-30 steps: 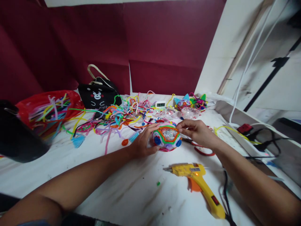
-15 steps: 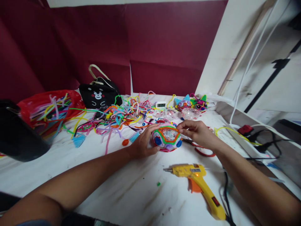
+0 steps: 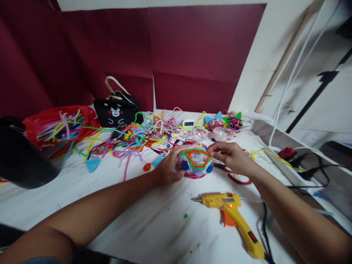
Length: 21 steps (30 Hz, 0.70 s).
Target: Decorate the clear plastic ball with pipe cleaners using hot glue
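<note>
A clear plastic ball (image 3: 198,158) trimmed with pipe cleaners and blue and purple buttons sits on the white table in front of me. My left hand (image 3: 169,167) curves round its left side, thumb low and fingers behind. At the upper right edge my right hand (image 3: 227,154) pinches the end of the orange pipe cleaner (image 3: 206,158), which outlines the clear window inside a green one. The fingertips cover the exact pinch point. Just right of the ball lie scissors (image 3: 239,179) with red handles, partly behind my right wrist.
A yellow glue gun (image 3: 233,216) lies nearer me, its cord running off the front. Loose pipe cleaners (image 3: 148,132) spread behind the ball beside a red bag (image 3: 90,119). A small digital clock (image 3: 188,123) and finished-looking crafts (image 3: 232,123) stand at the back; a power strip (image 3: 297,172) is right.
Almost nothing differs. Both hands keep their hold on the ball and pipe cleaner, and the view has shifted very slightly.
</note>
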Available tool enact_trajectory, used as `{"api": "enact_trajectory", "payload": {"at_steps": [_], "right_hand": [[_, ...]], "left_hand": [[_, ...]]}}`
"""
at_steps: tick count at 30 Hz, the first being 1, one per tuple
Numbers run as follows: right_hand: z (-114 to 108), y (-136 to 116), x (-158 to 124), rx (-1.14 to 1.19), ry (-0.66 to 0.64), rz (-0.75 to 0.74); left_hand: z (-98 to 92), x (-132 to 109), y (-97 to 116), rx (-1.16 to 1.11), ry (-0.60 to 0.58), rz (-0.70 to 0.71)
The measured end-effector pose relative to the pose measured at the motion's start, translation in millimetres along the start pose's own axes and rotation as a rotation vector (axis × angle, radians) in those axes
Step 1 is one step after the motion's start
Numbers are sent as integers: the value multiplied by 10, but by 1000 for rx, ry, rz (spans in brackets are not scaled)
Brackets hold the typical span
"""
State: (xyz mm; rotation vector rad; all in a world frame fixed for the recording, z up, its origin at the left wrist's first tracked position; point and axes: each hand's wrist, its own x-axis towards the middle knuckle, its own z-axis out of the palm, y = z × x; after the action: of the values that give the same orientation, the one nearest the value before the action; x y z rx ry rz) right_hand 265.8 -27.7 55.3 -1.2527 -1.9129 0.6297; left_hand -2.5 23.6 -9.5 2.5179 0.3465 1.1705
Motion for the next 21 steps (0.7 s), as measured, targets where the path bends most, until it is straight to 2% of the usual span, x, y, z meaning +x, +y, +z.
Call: {"api": "enact_trajectory", "payload": {"at_steps": [3, 8, 14, 18, 21], "right_hand": [[5, 1, -2, -15, 7, -17], [17, -20, -4, -23, 14, -51], [44, -89, 3, -21, 17, -72], [69, -154, -3, -12, 16, -95], [69, -213, -10, -15, 20, -108]], "left_hand": [[-11, -12, -9, -15, 1, -25], [-40, 44, 59, 110, 38, -26], [-62, 186, 237, 211, -40, 5], [-40, 226, 224, 297, -68, 92], [-37, 228, 206, 312, -98, 98]]}}
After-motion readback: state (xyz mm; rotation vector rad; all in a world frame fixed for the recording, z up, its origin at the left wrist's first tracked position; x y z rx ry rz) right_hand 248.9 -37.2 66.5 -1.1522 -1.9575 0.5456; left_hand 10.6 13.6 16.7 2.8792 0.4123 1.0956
